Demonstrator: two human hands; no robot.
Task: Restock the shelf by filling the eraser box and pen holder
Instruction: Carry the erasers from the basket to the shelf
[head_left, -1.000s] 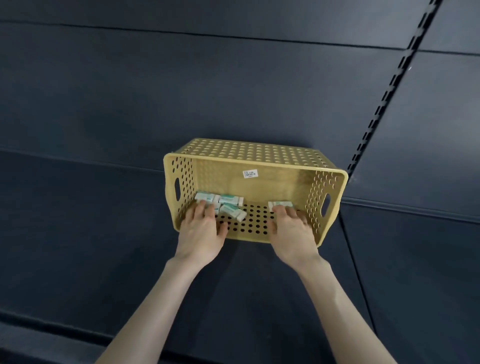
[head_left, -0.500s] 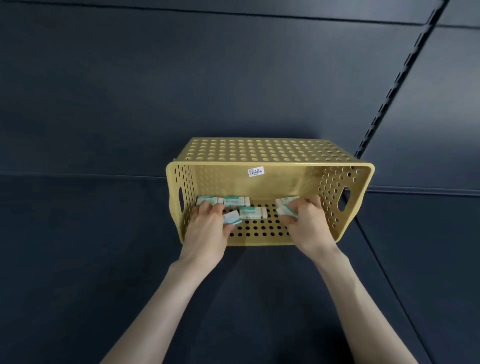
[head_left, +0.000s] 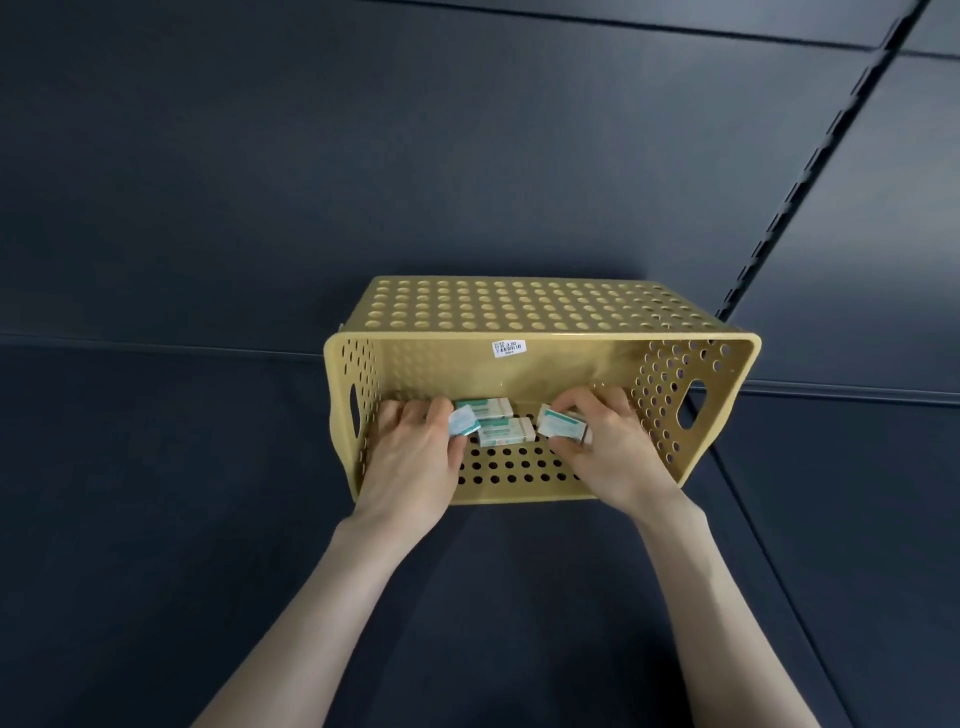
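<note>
Thumb and fingers of the left hand (head_left: 410, 457) pinch one eraser (head_left: 464, 421); the right hand (head_left: 618, 452) grips a second eraser (head_left: 561, 423). Two loose erasers (head_left: 506, 431) lie between them inside a yellow basket (head_left: 519, 312) tipped on its side, its open rim facing forward on a dark shelf (head_left: 156, 467).

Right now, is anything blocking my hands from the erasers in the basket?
Nothing visible does. The basket opens toward you; the left hand pinches one eraser, the right hand another, and two loose erasers lie bare between them.
</note>
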